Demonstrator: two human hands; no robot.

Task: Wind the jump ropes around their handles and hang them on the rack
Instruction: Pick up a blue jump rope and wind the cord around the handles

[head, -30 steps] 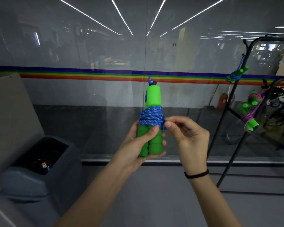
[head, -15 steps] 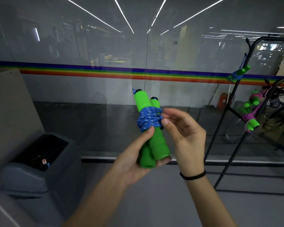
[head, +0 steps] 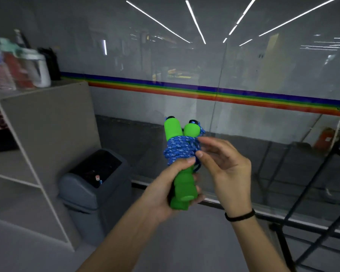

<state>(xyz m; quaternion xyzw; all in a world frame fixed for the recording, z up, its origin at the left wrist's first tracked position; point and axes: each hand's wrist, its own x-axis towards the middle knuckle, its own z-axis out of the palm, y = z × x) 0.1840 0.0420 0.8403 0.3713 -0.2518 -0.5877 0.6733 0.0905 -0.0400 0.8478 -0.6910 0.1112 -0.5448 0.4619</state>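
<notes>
Big picture first: a glass wall (head: 185,55) fills the background, with a rainbow stripe (head: 204,92) running right across it and ceiling lights mirrored in the pane. On the left stands a grey shelf unit (head: 51,122), and a row of blurred bottles (head: 28,69) sits on its top. At the far right, only part of the black rack (head: 278,238) makes it into the picture, its tubes crossing at the edge. Between the shelf unit and the person's arms, a grey waste bin (head: 92,195) stands on the floor against the wall.

Now to the action, centre frame. The left hand (head: 165,191) grips the lower end of the two green handles (head: 182,185), fingers curled round them from behind and the thumb pressed flat across the front, just under the winding. The handles are held together, upright and tilted slightly left, in mid-air in front of the glass, well apart from the rack. The blue rope (head: 179,149) is coiled round their middle, with a small loop hanging loose on the right side.

The right hand (head: 226,165) is right beside the coil, palm turned towards it and fingers loosely spread. Its thumb tip touches the rope next to the left thumb. A black wristband (head: 239,216) circles that wrist.
</notes>
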